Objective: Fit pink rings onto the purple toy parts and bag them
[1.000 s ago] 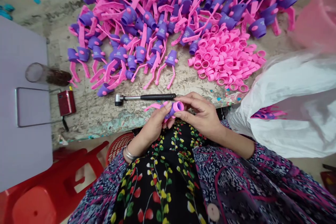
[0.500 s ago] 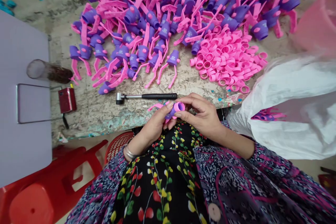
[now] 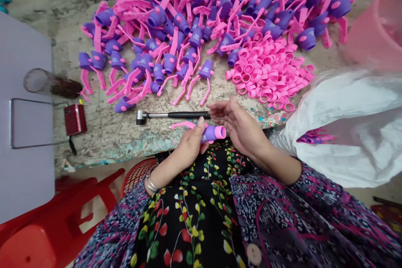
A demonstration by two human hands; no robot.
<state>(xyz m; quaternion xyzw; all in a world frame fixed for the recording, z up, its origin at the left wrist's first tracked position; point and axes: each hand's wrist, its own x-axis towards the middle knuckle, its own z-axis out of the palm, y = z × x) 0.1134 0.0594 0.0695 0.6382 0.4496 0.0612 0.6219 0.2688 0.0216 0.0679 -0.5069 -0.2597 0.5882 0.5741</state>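
My left hand point(image 3: 188, 144) is closed around a purple toy piece point(image 3: 212, 133) with a pink ring on its end and pink legs sticking out to the left. My right hand point(image 3: 240, 125) is just right of it, fingers stretched out and apart, holding nothing, its fingertips near the black handle of a small hammer point(image 3: 172, 115) lying on the table edge. Beyond lie a heap of pink rings point(image 3: 270, 71) and a large pile of purple-and-pink pieces point(image 3: 194, 21).
A white plastic bag point(image 3: 348, 130) holding a few pieces sits at the right, a pink tub point(image 3: 377, 25) behind it. A glass jar point(image 3: 50, 83), a small red box point(image 3: 73, 119) and a grey board point(image 3: 21, 134) lie left. Red stools point(image 3: 63, 217) stand below.
My right hand has let go of the ring end of the piece and opened, moving up toward the hammer. The left hand still holds the piece, now with the ring seated on it.
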